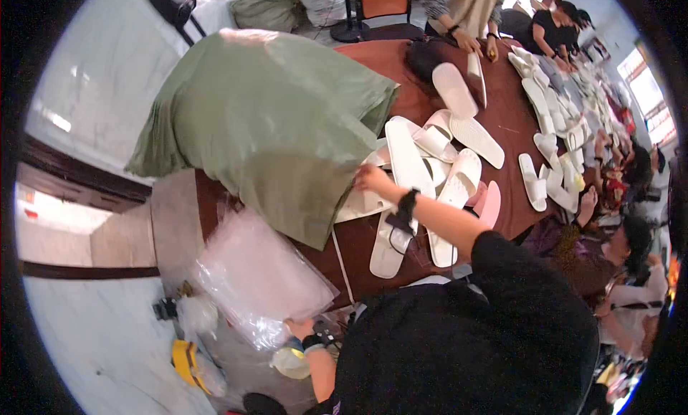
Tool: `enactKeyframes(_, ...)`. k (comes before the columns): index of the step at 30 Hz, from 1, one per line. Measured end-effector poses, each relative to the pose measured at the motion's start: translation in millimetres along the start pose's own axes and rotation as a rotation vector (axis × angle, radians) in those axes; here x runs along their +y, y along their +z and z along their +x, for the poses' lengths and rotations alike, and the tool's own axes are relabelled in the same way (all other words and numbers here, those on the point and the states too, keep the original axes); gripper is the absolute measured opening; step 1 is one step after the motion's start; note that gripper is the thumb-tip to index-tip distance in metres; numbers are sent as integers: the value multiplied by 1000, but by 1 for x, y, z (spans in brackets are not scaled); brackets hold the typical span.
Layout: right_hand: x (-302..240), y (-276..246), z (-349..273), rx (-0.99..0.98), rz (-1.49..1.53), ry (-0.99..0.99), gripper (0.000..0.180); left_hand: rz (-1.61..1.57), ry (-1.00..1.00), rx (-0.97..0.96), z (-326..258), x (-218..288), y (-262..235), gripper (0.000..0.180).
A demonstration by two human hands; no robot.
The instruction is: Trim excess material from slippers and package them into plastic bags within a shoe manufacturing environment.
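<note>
A large green woven sack (258, 107) lies across the table, its open end facing the white slippers. My right hand (374, 180) is closed at the sack's open edge, its fingers partly hidden against the fabric. White slide slippers (410, 157) lie in a loose heap just beside and under that forearm. Lower down, my left hand (299, 330) pinches the near corner of a stack of clear plastic bags (261, 272) that slopes off the table edge. A pink slipper sole (489, 206) shows to the right of the heap.
The table has a brown-red cover (502, 142). Across it, another person's hands (469, 44) hold a white slipper. More slippers (555, 107) and several people line the right side. An orange-backed chair (383, 3) stands behind. A yellow object (188, 366) lies on the floor.
</note>
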State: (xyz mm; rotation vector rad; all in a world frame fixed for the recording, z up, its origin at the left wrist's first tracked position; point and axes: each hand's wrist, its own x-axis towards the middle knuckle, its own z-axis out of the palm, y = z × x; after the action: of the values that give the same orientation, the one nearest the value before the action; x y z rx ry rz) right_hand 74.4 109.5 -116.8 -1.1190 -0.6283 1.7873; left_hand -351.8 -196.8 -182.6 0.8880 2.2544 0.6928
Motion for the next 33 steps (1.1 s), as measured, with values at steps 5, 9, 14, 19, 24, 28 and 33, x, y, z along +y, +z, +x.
enactKeyframes(5, -115, 51, 39, -217, -855, -692, 58, 67, -50, 29, -8, 13, 7, 103)
enactKeyframes(9, -203, 103, 34, -418, -782, -981, 41, 30, 24, 145, -15, 18, 4, 110)
enactKeyframes(14, -207, 7, 50, -120, -1650, -162, 16, 126, -83, -11, -18, 60, 11, 99)
enactKeyframes(19, -90, -21, 72, 16, -1828, 58, 58, 199, -120, 47, -8, 20, 0, 97)
enactKeyframes(24, -79, -35, 81, 239, -1296, -93, 57, -28, 143, 132, 20, -5, 37, 86)
enactKeyframes(28, -97, 29, 46, 29, -929, -113, 38, -12, 153, 131, 4, -13, 9, 73)
enactKeyframes(33, -169, -15, -59, 43, -910, -504, 34, -13, 219, 36, 7, -3, 23, 70)
